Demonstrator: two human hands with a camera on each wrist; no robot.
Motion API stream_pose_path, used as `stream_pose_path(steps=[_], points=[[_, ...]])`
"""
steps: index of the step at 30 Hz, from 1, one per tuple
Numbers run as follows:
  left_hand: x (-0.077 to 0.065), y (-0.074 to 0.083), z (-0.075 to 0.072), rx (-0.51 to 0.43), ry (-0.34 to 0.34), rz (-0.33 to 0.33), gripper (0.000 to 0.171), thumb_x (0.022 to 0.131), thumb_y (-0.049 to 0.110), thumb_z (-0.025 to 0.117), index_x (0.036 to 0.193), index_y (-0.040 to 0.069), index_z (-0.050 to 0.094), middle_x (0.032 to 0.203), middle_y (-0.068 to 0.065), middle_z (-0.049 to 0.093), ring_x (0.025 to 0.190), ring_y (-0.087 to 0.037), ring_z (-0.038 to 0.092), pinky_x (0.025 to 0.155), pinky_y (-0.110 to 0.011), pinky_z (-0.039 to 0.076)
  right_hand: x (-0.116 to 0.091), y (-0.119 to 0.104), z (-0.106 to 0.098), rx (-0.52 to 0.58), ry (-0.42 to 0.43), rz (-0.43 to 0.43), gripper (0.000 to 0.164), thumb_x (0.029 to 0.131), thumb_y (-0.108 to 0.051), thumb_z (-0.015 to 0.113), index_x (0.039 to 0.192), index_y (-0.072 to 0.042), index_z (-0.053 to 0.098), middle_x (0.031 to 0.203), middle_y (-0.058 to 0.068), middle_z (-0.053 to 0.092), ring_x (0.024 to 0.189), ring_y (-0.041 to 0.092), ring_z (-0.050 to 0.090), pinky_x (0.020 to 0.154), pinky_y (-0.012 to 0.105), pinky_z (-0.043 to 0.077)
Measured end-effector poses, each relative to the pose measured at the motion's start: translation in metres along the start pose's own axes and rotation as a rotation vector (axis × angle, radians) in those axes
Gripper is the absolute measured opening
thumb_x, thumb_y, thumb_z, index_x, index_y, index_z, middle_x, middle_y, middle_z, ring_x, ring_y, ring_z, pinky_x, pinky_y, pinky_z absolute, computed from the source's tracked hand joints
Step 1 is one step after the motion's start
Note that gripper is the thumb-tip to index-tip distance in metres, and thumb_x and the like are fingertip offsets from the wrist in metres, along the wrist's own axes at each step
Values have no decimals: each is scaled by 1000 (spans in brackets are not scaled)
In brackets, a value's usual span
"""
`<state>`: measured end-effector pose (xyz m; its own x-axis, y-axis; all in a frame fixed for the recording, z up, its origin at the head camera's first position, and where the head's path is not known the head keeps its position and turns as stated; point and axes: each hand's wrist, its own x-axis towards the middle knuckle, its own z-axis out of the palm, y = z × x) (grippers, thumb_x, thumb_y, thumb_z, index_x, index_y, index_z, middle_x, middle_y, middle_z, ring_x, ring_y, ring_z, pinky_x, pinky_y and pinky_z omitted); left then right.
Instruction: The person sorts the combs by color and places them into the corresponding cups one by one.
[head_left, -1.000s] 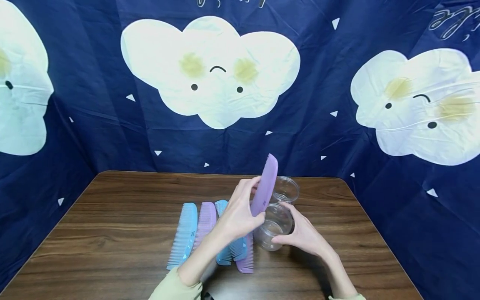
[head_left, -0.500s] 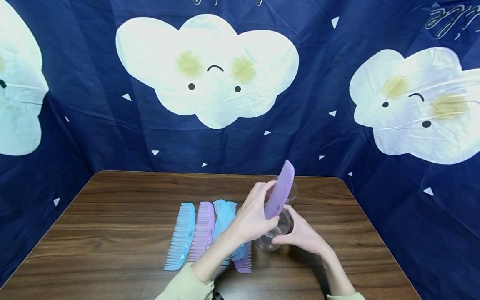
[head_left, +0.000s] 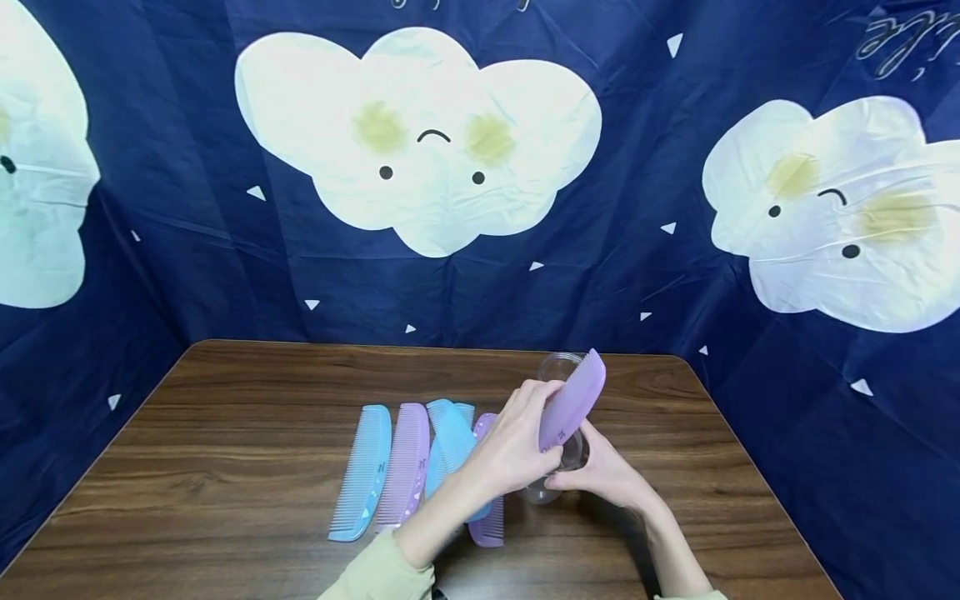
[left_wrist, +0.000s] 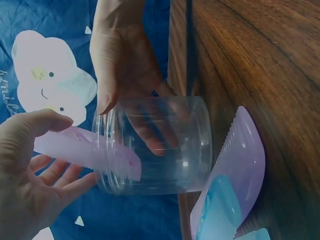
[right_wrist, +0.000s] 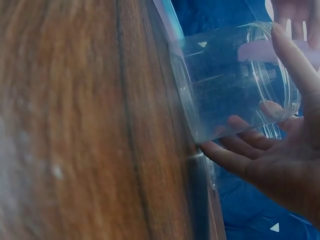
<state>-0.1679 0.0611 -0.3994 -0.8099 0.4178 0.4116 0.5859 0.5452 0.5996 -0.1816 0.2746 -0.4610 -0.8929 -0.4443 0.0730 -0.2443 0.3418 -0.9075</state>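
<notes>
My left hand point(head_left: 513, 446) pinches a purple comb point(head_left: 573, 402) between thumb and fingers. The comb leans to the right, and in the left wrist view its lower end point(left_wrist: 127, 162) is inside the mouth of a clear plastic jar point(left_wrist: 192, 150). That jar stands upright on the table, largely hidden by the left hand in the head view. My right hand point(head_left: 609, 473) grips it from the right, thumb at the rim side and fingers spread around the wall, as the right wrist view shows.
Left of the jar lie a blue comb point(head_left: 360, 475), a purple comb point(head_left: 405, 467), overlapping blue combs point(head_left: 452, 429) and another purple comb point(head_left: 489, 529). Behind the jar is a clear round plastic piece point(head_left: 557, 367), partly covered. A blue cloud-print cloth point(head_left: 450, 300) hangs beyond the wooden table point(head_left: 247, 450).
My left hand has moved right with the purple comb, which has come down and tilted further right over the jar. The right hand stays at the jar.
</notes>
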Motion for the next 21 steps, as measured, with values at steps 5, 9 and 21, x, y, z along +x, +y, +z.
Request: stream_pose_path(steps=[5, 9, 21], points=[[2, -3, 4, 63, 4, 17, 74, 82, 19, 76, 149, 16, 45, 134, -2, 57, 110, -18, 54, 93, -31, 51, -1, 2, 2, 6, 29, 30, 91, 79, -18, 88, 155, -23, 38, 150, 6, 54, 130, 9, 55, 109, 21, 40], [2, -3, 5, 86, 0, 12, 73, 82, 20, 77, 148, 15, 46, 133, -2, 57, 108, -18, 55, 91, -31, 52, -3, 4, 5, 11, 55, 48, 93, 78, -18, 88, 157, -24, 37, 152, 6, 53, 132, 8, 53, 112, 23, 36], [4, -6, 12, 157, -46, -17, 77, 82, 22, 79, 150, 16, 45, 137, -1, 58, 115, -17, 58, 97, -34, 53, -6, 5, 9, 17, 120, 67, 90, 76, -16, 88, 153, -14, 43, 147, 11, 57, 130, 5, 51, 111, 24, 35]])
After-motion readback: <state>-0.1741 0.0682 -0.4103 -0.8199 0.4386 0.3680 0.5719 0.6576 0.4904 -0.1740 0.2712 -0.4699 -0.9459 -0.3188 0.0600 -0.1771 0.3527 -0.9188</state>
